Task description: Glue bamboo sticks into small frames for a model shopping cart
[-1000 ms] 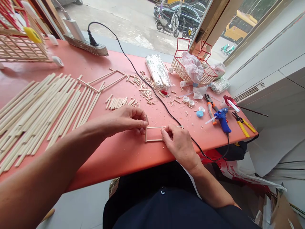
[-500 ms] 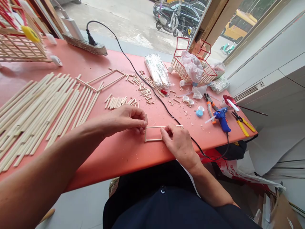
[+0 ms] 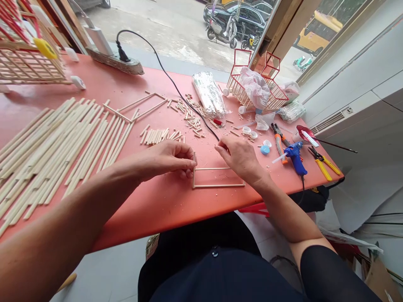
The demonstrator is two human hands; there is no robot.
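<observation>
My left hand (image 3: 181, 159) pinches the short upright stick (image 3: 194, 176) at the left end of a small rectangular frame made of thin wooden sticks (image 3: 217, 186), which lies near the table's front edge. Over the frame's far right corner is my right hand (image 3: 237, 155), its fingers curled and its thumb close to the index finger. What those fingers hold, if anything, is hidden. The black cable (image 3: 201, 117) runs up to the right hand's fingertips and disappears behind them. Short cut sticks (image 3: 159, 136) lie in a row just beyond my left hand.
Long wooden sticks (image 3: 53, 147) cover the table's left side. A blue glue gun (image 3: 296, 157), orange-handled pliers (image 3: 278, 142) and yellow-handled wire strippers (image 3: 324, 163) lie at the right. A stick model (image 3: 273, 94) and a plastic-wrapped bundle (image 3: 208, 94) stand farther back; a power strip (image 3: 116, 61) lies back left.
My right hand has let go of the frame's long sticks and moved up and away from me, to the cable. My left hand keeps its pinch on the frame's left end.
</observation>
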